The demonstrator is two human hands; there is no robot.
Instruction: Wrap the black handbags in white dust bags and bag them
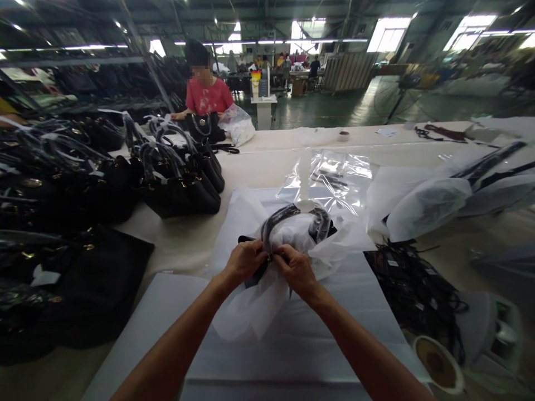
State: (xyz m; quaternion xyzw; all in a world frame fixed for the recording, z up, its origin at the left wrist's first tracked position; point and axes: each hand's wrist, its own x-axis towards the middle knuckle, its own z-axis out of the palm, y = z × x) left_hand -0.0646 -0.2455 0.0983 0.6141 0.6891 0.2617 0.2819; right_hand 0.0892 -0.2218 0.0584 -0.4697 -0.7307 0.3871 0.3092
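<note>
A black handbag (252, 278) lies on white paper in front of me, partly covered by thin white tissue paper (261, 312). Its arched handle (276, 216) is wrapped in clear plastic. At the near base of the handle, my left hand (247, 257) is closed with the fingers pinched together. My right hand (295, 268) pinches at the same spot from the other side, the fingertips of both hands almost meeting. Whatever small part sits between the fingertips is too small to make out; it is at the bag's handle fitting.
Several black handbags (179, 189) with wrapped handles crowd the left. Clear plastic bags (334, 172) lie beyond my work. White-wrapped bags (430, 206) and a pile of black straps (418, 278) are at right, near a tape roll (438, 362). A person in red (209, 94) stands across the table.
</note>
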